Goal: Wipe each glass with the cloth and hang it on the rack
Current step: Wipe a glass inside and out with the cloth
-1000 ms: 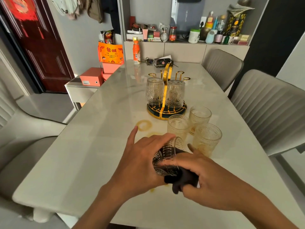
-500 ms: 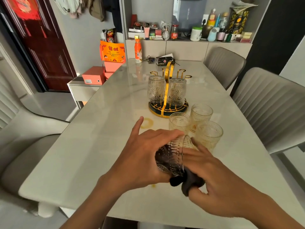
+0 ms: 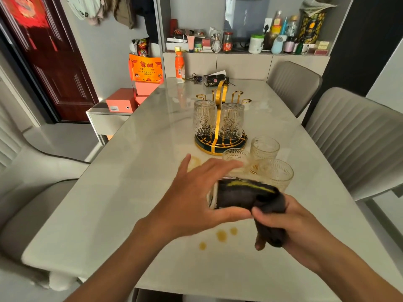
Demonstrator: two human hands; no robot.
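Glass (image 3: 212,196) ribbed, swathed in dark cloth (image 3: 246,194), we cup it with our left hand (image 3: 192,199), right hand (image 3: 281,223) pinching cloth, two glasses inverted on gold rack (image 3: 219,118).

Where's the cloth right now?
In the head view, the dark cloth is low and right of centre, draped over the glass held by the left hand; the right hand grips its trailing end, just in front of three upright glasses.

Place: home dining room.
Evidence: marble dining table (image 3: 135,171), padded chairs (image 3: 357,138), cluttered shelf (image 3: 246,43), wooden door (image 3: 54,62).
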